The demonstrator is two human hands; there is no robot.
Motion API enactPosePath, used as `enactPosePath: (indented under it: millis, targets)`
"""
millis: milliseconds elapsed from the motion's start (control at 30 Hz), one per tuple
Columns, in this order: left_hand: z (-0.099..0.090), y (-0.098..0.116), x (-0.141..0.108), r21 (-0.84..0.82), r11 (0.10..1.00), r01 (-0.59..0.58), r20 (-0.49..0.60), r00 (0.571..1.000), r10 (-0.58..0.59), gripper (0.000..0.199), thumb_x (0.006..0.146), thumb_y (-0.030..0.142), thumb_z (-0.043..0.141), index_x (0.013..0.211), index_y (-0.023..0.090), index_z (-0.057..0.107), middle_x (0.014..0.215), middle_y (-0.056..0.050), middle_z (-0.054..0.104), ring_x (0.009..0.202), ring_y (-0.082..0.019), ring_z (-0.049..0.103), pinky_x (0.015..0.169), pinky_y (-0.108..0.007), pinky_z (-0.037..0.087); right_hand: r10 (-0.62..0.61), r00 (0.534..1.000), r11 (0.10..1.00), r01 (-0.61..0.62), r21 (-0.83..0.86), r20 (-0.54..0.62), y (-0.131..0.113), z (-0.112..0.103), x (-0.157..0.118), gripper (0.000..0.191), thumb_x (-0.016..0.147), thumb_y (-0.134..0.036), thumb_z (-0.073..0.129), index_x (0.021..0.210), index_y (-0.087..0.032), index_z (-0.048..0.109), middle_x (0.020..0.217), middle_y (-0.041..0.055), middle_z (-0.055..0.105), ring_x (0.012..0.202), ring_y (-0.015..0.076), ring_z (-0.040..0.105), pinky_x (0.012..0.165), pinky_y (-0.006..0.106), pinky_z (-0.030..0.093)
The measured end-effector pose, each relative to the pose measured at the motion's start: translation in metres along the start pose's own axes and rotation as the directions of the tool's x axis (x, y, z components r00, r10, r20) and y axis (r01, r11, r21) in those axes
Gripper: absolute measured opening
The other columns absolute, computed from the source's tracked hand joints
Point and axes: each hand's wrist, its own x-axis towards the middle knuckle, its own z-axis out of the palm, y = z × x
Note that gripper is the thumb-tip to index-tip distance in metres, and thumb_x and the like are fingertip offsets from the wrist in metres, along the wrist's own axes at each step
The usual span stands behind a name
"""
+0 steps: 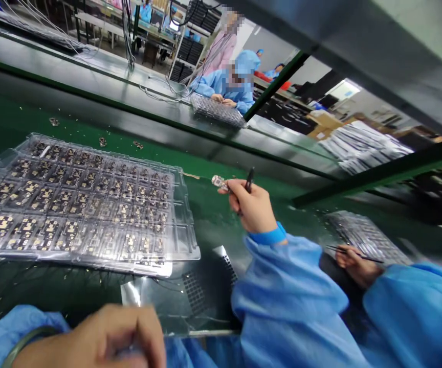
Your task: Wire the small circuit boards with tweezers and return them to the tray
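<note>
- Head view: left hand raised above the green bench mat, wrist bent, blue sleeve and cuff showing. Fingers closed together, pinching a small circuit board at the tips.
- Same hand also grips black tweezers, upper end sticking up just beside the board.
- Board is held in the air just right of the clear blister tray, not touching it.
- Tray carries rows of black-and-gold circuit boards, one per pocket.
- Right hand well right of the tray, fingers curled around thin black tweezers, tips toward a second tray of boards.
- Foil sheet lies against the tray's lower edge.
- Blurred, closed hand with a bangle below the tray, at the frame's lower edge; owner and contents cannot be told.
- Co-worker in blue sits beyond the tray, across the bench, both hands at a third tray.
</note>
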Motion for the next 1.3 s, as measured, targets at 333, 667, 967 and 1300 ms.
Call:
enactPosePath:
  millis: [333,667,967,1300]
  targets:
    - [0.010,0.014,0.054,0.038,0.999,0.032,-0.448,0.894,-0.012,0.021,0.090,0.033,0.058,0.104,0.018,0.057,0.082,-0.001,0.066,0.060,-0.008,0.059,0.064,-0.021,0.049,-0.101,0.903,0.936,-0.056,0.346,0.418,-0.021,0.019,-0.164,0.025,0.086,-0.037,0.056,0.074,-0.017,0.065,0.047,-0.0047,0.049,0.038,0.0056,0.035,0.040,0.020,0.030]
    - [0.023,-0.009,0.042,0.017,1.000,0.018,-0.513,0.858,-0.007,0.018,0.090,0.032,0.058,0.081,0.018,0.053,0.060,0.005,0.060,0.044,-0.007,0.056,0.043,-0.015,0.046,-0.169,0.940,0.922,0.046,0.384,0.295,-0.011,0.035,-0.205,0.019,0.088,-0.028,0.054,0.076,-0.018,0.065,0.064,0.0009,0.065,0.058,0.0123,0.058,0.057,0.023,0.045]
    - [0.027,-0.014,0.036,-0.040,0.999,0.019,-0.494,0.869,-0.037,0.017,0.091,0.034,0.057,0.087,0.017,0.055,0.063,0.003,0.063,0.044,-0.008,0.059,0.042,-0.016,0.049,-0.151,0.964,0.928,0.063,0.367,0.217,-0.006,0.031,-0.214,0.015,0.087,-0.025,0.056,0.077,-0.021,0.066,0.064,-0.0008,0.066,0.057,0.0124,0.060,0.055,0.022,0.046]
    - [0.027,-0.015,0.038,-0.083,0.996,0.037,-0.504,0.861,-0.074,0.021,0.088,0.036,0.061,0.086,0.016,0.055,0.060,0.003,0.063,0.042,-0.009,0.059,0.041,-0.017,0.049,-0.186,0.970,0.935,0.125,0.333,0.158,-0.003,0.033,-0.217,0.012,0.086,-0.020,0.056,0.078,-0.022,0.065,0.065,-0.0025,0.066,0.057,0.0112,0.061,0.056,0.022,0.046]
